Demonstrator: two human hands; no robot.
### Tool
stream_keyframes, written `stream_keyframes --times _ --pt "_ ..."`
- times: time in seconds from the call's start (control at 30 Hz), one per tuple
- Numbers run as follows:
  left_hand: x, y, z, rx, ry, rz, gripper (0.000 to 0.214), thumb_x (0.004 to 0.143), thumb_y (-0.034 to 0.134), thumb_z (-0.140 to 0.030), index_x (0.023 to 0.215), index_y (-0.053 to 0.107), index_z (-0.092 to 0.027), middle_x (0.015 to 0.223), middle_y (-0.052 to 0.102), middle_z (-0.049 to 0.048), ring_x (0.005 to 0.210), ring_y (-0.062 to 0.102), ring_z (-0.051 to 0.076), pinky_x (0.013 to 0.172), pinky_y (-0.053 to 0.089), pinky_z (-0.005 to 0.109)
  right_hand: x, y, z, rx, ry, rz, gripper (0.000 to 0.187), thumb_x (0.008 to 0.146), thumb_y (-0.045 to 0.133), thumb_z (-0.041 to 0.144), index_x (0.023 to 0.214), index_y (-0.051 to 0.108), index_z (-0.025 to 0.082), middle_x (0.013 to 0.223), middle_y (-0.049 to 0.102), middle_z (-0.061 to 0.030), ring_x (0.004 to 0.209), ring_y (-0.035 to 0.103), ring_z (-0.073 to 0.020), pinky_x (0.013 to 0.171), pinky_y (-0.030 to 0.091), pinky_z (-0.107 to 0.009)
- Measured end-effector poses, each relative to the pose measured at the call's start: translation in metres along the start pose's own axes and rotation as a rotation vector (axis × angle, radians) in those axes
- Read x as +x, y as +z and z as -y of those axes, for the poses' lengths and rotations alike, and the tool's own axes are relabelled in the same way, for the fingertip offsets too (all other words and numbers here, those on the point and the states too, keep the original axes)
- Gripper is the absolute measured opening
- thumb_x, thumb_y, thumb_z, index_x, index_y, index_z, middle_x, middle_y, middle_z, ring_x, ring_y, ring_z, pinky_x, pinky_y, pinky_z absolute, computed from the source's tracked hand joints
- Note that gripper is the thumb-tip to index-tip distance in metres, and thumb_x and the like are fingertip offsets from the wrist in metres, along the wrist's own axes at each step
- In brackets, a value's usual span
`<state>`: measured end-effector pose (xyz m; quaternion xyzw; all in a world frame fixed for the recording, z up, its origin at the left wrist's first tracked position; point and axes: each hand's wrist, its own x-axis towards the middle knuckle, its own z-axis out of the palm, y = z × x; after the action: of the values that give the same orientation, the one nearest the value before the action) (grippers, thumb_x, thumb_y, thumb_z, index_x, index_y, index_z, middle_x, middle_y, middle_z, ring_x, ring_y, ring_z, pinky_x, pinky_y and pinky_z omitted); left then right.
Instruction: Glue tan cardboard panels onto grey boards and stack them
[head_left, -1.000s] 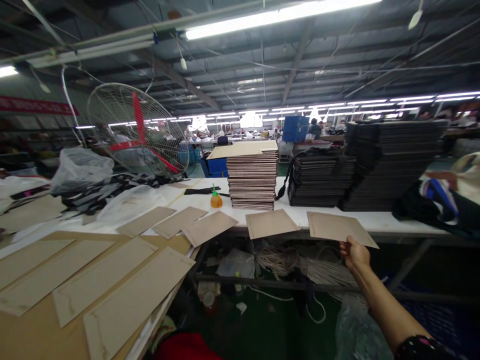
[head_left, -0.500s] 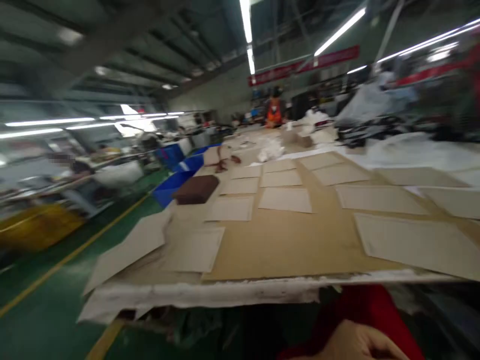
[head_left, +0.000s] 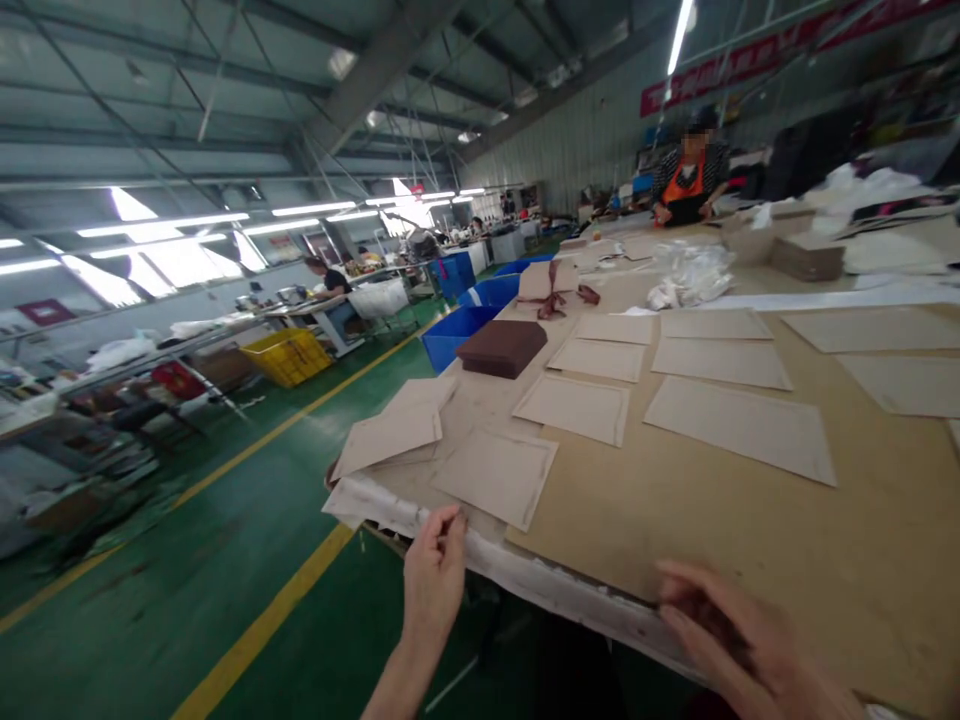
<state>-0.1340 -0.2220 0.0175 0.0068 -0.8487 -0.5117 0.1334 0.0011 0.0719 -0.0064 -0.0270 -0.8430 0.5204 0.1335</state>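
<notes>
My left hand [head_left: 435, 570] is at the table's front edge with thumb and fingertips pressed together. Whatever lies between them, if anything, is too small to make out. Just beyond it lies a flat beige panel [head_left: 496, 475] with a marked border. My right hand [head_left: 731, 630], slightly blurred, hovers at the edge further right; its thumb and fingers are apart and I see nothing held. Similar panels lie in rows, among them a near one [head_left: 742, 425] and a smaller one [head_left: 574, 408]. Overlapping panels [head_left: 390, 438] sit at the left corner.
A brown stack [head_left: 502, 348] stands by the table's left side, beside blue bins [head_left: 454, 335]. Crumpled clear plastic [head_left: 690, 272] lies further back. A person in an orange apron [head_left: 686, 180] works at the far end. A yellow bin [head_left: 289, 355] stands across the green aisle.
The view has swung left, so the table appears further right. Both my hands are now up at the table edge; before, only one hand showed, low in the picture by a red garment.
</notes>
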Motion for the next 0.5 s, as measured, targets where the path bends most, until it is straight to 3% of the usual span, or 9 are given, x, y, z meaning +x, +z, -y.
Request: stream_keyframes --times 0.1,0.23,0.37,0.5 --pt "0.005 -0.004 0.012 0.015 -0.027 0.032 0.035 0.083 0.061 -0.05 0.098 0.07 -0.02 0.084 0.069 0.0035 0.074 0.061 0.021 0.07 0.045 0.029 0.048 0.026 0.034 0.079 0.037 0.148 0.037 0.09 0.056 0.05 0.116 0.062 0.024 0.099 0.07 -0.0068 0.081 0.065 -0.0201 0.071 0.055 -0.03" --pt "0.01 0.003 0.019 -0.012 -0.053 0.064 0.044 0.081 0.063 -0.047 0.112 0.066 -0.016 0.08 0.068 0.003 0.069 0.061 0.02 0.065 0.045 0.028 0.086 0.062 0.053 0.19 0.216 0.337 0.053 0.093 0.049 0.049 0.137 0.044 0.02 0.089 0.068 -0.006 0.071 0.066 -0.0196 0.046 0.051 -0.025" --pt "0.021 0.007 0.024 -0.055 -0.118 0.135 0.056 0.081 0.062 -0.049 0.124 0.058 -0.014 0.068 0.064 -0.0008 0.057 0.058 0.017 0.055 0.042 0.027 0.097 0.083 0.054 0.291 0.295 0.349 0.058 0.093 0.048 0.051 0.141 0.035 0.02 0.094 0.067 -0.006 0.057 0.063 -0.0149 0.036 0.044 -0.021" --pt "0.025 0.007 0.014 -0.178 -0.281 0.188 0.064 0.079 0.062 -0.051 0.127 0.049 -0.011 0.07 0.069 0.0014 0.046 0.051 0.011 0.044 0.033 0.021 0.1 0.09 0.058 0.41 0.402 0.316 0.064 0.088 0.052 0.056 0.138 0.033 0.019 0.098 0.068 -0.0086 0.047 0.06 -0.0114 0.033 0.039 -0.019"
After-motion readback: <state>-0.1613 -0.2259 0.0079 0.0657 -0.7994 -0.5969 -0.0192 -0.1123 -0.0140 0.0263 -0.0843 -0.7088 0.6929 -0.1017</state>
